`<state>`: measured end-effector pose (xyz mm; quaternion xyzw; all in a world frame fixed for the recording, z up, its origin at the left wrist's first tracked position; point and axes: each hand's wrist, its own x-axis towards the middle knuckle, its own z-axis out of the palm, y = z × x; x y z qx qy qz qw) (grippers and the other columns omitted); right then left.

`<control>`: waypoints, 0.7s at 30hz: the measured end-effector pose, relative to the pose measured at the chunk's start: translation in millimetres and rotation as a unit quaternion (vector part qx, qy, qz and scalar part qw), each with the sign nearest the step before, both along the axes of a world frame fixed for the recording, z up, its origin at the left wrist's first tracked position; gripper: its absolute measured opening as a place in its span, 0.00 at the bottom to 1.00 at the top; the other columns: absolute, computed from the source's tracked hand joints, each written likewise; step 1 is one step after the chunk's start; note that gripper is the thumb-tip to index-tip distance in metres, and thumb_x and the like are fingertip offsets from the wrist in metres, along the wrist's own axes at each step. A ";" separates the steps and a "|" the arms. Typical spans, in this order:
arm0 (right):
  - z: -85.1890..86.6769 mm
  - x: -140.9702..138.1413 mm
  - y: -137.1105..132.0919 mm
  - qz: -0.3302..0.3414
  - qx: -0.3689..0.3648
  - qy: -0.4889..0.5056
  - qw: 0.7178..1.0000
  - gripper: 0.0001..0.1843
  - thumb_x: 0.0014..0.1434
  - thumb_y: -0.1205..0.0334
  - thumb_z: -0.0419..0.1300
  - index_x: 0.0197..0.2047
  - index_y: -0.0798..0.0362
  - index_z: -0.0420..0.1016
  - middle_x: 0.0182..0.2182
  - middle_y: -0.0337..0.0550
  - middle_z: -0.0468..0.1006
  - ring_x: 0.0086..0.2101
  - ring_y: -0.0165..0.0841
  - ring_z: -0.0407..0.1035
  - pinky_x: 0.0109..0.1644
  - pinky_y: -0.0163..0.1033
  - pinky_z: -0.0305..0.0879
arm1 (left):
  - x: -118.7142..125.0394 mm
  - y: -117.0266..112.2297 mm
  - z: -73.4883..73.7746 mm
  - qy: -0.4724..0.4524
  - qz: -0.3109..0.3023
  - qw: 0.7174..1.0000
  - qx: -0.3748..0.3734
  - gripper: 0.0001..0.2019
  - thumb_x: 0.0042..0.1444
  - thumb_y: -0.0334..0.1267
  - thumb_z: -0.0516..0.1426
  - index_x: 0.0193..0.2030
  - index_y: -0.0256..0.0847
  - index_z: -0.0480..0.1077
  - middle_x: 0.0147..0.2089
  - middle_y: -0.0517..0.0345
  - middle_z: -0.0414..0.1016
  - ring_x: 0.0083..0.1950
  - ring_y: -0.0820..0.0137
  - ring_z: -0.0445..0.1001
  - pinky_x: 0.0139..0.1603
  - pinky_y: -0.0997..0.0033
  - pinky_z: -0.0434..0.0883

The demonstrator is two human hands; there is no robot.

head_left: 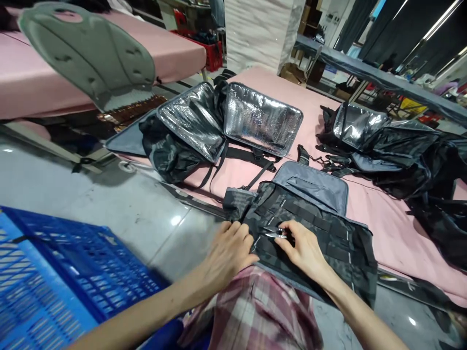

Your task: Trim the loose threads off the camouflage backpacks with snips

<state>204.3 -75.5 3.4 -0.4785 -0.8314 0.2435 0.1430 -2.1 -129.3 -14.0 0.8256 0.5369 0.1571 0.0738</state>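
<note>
Dark camouflage over plain pink

Black-and-grey camouflage covers the bag [328,233], its flap [324,189] plain slate grey; the snips [274,233] are silver, the tablecloth [390,218] solid pink, the plaid garment [251,311] maroon, pink and cream, the crate [44,306] bright blue, the chair [91,48] grey-green

We list: one floor [164,248], pale grey, glossy, tiled, with patches of reflected light. One long surface [386,209], pink-covered. A second pink-covered table [175,41], upper left; before it we record one grey-green chair [98,53], its backrest pierced by an oval slot. One white column [257,34], centre rear. Far right, we note a long grey-topped table [365,68], dark curtains [355,24] and bright strip lights [442,20].
</note>
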 end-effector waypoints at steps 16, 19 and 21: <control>-5.6 -15.6 -6.6 0.106 0.109 -0.062 0.986 0.08 0.60 0.60 0.54 0.32 0.51 0.71 0.27 0.41 0.72 0.30 0.32 0.65 0.33 0.35 0.59 | -6.6 6.7 -4.9 -0.132 0.003 0.987 -0.089 0.11 0.59 0.34 0.48 0.29 0.37 0.67 0.32 0.55 0.66 0.37 0.66 0.61 0.38 0.65 0.58; -3.2 -10.5 5.2 0.039 0.015 0.037 0.998 0.06 0.58 0.59 0.56 0.34 0.51 0.70 0.28 0.38 0.73 0.30 0.30 0.67 0.34 0.34 0.61 | -23.2 17.5 6.1 -0.228 -0.076 0.951 -0.195 0.16 0.61 0.35 0.44 0.27 0.38 0.68 0.30 0.58 0.67 0.33 0.71 0.65 0.36 0.70 0.61; -2.9 -8.9 16.1 -0.028 -0.046 0.114 0.992 0.07 0.57 0.57 0.56 0.36 0.51 0.69 0.29 0.37 0.74 0.30 0.30 0.68 0.34 0.34 0.62 | -30.8 29.7 8.4 -0.297 -0.047 0.936 -0.181 0.16 0.62 0.36 0.43 0.31 0.39 0.69 0.33 0.58 0.69 0.35 0.72 0.67 0.36 0.73 0.64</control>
